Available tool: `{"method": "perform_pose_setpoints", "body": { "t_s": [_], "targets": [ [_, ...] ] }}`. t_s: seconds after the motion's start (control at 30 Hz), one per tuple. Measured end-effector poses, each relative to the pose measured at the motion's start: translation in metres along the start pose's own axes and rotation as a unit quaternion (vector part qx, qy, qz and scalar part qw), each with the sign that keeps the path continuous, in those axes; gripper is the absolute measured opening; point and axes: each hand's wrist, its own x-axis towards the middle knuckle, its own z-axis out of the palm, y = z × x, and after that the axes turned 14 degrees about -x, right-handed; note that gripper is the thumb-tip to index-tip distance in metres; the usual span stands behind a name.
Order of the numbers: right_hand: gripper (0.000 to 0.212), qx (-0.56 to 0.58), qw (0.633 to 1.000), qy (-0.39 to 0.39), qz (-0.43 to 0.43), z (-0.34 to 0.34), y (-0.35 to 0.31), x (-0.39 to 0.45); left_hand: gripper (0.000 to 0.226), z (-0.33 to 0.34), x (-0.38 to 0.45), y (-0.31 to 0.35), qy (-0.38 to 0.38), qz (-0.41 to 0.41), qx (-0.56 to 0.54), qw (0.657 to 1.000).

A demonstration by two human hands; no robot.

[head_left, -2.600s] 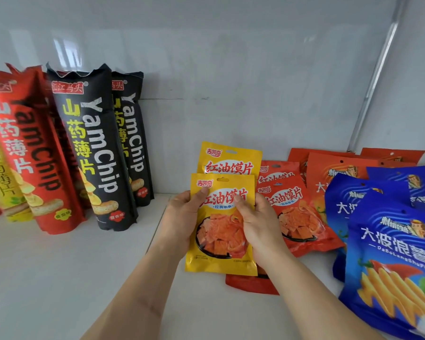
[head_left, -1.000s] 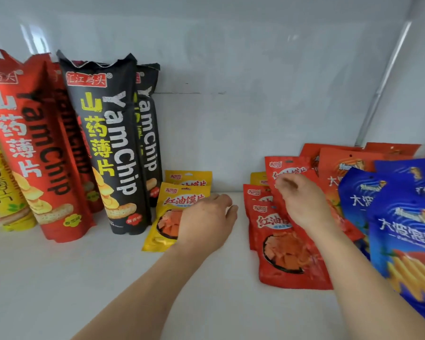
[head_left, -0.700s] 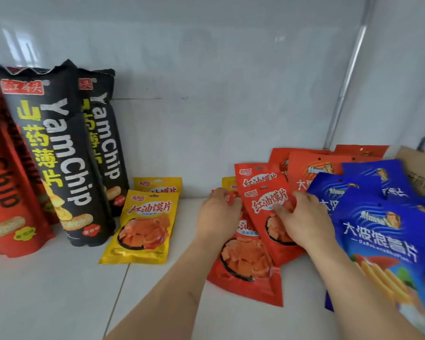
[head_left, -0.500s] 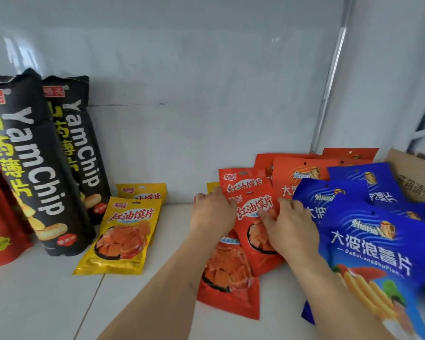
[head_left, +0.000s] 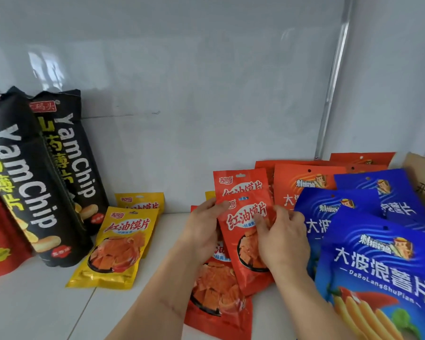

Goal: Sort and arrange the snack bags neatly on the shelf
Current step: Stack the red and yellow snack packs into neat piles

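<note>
Two hands' fingers pinching red 红油馍片 pouch [head_left: 247, 231], black YamChip bags [head_left: 47, 182] left

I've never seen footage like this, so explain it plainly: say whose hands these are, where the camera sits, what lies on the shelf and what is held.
No machine here: a person wears one camera on the head, looking down at bare hands. The left hand and right hand together hold a red snack bag above other red bags. On the white shelf lie yellow bags, with tall black bags standing left and blue bags right.
</note>
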Motion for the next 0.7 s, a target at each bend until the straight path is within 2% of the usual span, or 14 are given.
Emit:
{"method": "perform_pose_setpoints", "body": {
  "t_s": [0.1, 0.23, 0.37, 0.43, 0.5, 0.6, 0.63, 0.7],
  "targets": [
    [0.055, 0.025, 1.0, 0.006, 0.015, -0.002, -0.001, 0.0, 0.022, -0.004, -0.004, -0.003, 0.001, -0.014, -0.037, 0.999],
    [0.058, 0.07, 0.997, -0.008, 0.033, -0.006, -0.002, 0.003, 0.02, -0.003, -0.003, -0.008, 0.021, 0.014, -0.017, 1.0],
    [0.068, 0.133, 0.99, -0.03, 0.042, -0.013, -0.003, 0.007, 0.016, -0.005, -0.002, -0.001, 0.035, 0.035, -0.047, 0.998],
    [0.066, 0.171, 0.984, -0.033, 0.039, -0.018, -0.002, 0.009, 0.015, -0.008, -0.002, 0.004, 0.035, 0.034, -0.054, 0.997],
    [0.053, 0.259, 0.963, -0.063, 0.034, -0.021, 0.0, 0.011, 0.015, -0.01, -0.005, 0.008, 0.028, 0.029, -0.051, 0.998],
    [0.022, 0.387, 0.911, -0.136, 0.049, -0.025, 0.0, 0.009, 0.012, -0.014, -0.013, 0.012, 0.021, 0.036, -0.019, 0.999],
    [0.014, 0.38, 0.912, -0.145, 0.041, -0.028, 0.001, 0.006, 0.012, -0.017, -0.017, 0.013, 0.025, 0.043, 0.007, 0.999],
    [0.013, 0.362, 0.919, -0.155, 0.034, -0.033, 0.006, 0.002, 0.013, -0.023, -0.026, 0.018, 0.034, 0.072, 0.058, 0.995]
  ]
}}
